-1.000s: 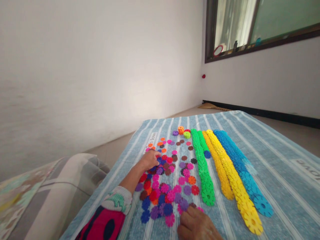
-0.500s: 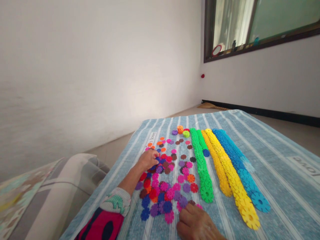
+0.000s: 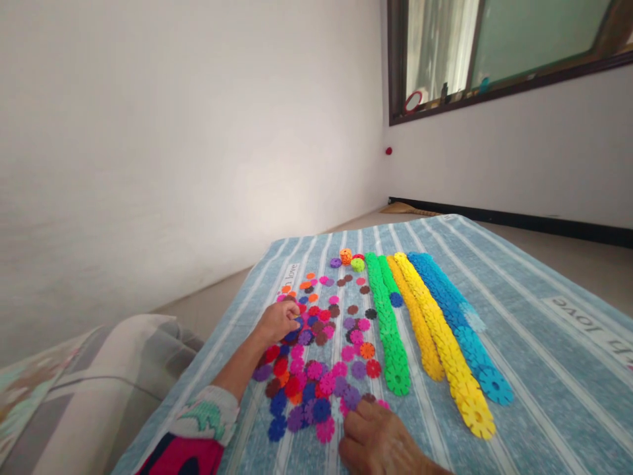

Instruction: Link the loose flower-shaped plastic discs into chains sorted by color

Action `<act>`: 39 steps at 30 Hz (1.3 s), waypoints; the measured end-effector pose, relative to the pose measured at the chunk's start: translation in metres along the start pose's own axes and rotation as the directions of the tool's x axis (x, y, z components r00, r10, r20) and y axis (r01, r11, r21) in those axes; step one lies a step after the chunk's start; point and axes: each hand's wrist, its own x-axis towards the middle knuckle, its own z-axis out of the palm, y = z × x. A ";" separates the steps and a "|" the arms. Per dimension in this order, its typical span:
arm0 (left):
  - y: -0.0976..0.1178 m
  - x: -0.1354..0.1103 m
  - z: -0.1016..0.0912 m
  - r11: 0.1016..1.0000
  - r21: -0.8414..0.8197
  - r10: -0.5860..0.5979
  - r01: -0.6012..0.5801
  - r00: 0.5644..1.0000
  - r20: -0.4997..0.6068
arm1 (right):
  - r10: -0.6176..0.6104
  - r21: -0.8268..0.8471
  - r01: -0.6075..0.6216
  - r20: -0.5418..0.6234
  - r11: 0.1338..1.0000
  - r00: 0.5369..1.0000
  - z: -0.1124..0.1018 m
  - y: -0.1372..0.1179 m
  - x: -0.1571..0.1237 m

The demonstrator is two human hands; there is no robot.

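Observation:
Over the far left part of a spread of snowflake discs [image 3: 326,382], my left hand [image 3: 277,322] has its thumb and fingers pinched together. Whatever lies between the fingertips is too small to make out. Blue, pink and purple discs lie right beside those fingertips. At the near edge of the spread, my right hand [image 3: 376,438] rests low with its fingers curled inward. Its fingertips are hidden, so I cannot tell what they hold. A brown disc [image 3: 368,398] shows just beyond its knuckles, and pink ones lie at either side.
Right of the loose discs lie long overlapping rows: green [image 3: 390,330], yellow [image 3: 445,333] and blue [image 3: 457,313]. A small orange stack [image 3: 345,256] stands at the back. Everything lies on a striped blue cloth [image 3: 524,356]. A draped grey-white fabric [image 3: 123,376] is at the left.
The whole view has swung slightly right, so things appear further left. Both hands stay in nearly the same places over the discs, still closed.

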 end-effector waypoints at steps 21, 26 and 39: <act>0.093 0.017 0.021 0.925 -0.341 0.175 -0.167 0.985 -0.009 | -0.063 -0.080 0.065 0.022 0.995 0.998 0.012 0.003 -0.005; 0.150 0.042 0.073 0.902 -0.335 0.294 -0.272 0.956 0.014 | -0.055 -0.104 0.049 -0.051 0.993 0.997 0.019 0.005 -0.005; 0.177 0.076 0.133 0.920 -0.100 0.388 -0.379 0.917 0.096 | 0.038 -0.004 -0.040 -0.220 0.999 0.975 0.036 0.004 -0.003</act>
